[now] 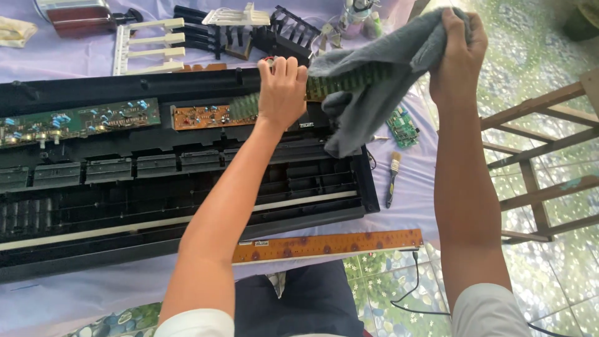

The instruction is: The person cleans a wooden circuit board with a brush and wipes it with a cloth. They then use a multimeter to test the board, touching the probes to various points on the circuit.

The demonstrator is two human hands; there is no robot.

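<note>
Both hands work at the upper middle of the frame. The left hand (282,87) grips the top edge of a long green circuit board (340,82), fingers curled over it, holding it on edge above the open black keyboard case (187,187). The right hand (458,53), upper right, is closed in a fist around a grey cloth (374,87), which drapes down over the board's right end.

The keyboard case lies across the left and centre on a desk covered with a lilac sheet (412,187). Inside it sit a green board with blue parts (78,122) at the left and a small orange board (203,117) beside the left hand.

A long brown board strip (327,244) lies along the desk's near edge. A small paintbrush (392,178) and a small green board (402,128) lie right of the case. White and black key sets (187,37) rest at the top. A wooden frame (543,162) stands at the right.
</note>
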